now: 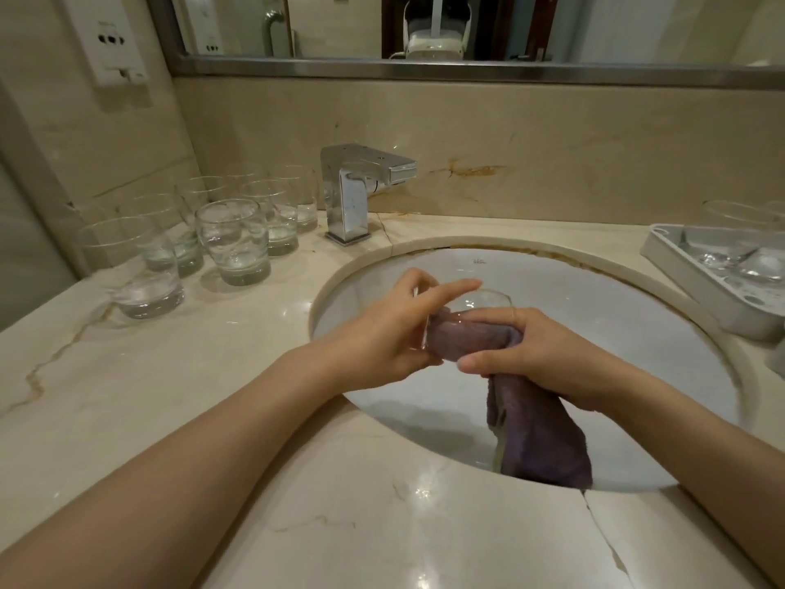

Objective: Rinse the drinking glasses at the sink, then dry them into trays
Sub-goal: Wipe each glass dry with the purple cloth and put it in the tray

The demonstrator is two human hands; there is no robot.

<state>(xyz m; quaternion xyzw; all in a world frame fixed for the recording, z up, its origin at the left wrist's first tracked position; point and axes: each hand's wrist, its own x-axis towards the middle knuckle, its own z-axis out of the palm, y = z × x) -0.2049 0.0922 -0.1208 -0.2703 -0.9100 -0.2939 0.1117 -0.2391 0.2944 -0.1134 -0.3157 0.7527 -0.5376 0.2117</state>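
Two-ish glasses (741, 244) sit in tray (696, 291) at 3 o'clock, a cluster (212, 235) waits at 10; left hand (382, 333) grips glass (475, 308) over sink (637, 333), right hand (535, 359) pinching cloth (539, 435) round it.

Clear drinking glass (467, 310) tilted above the sink (637, 333), purple cloth (539, 435) stuffed inside, its tail hanging down.

Both forearms reach forward, left hand (382, 329) curled with forefinger extended, right hand (531, 354) clenched.
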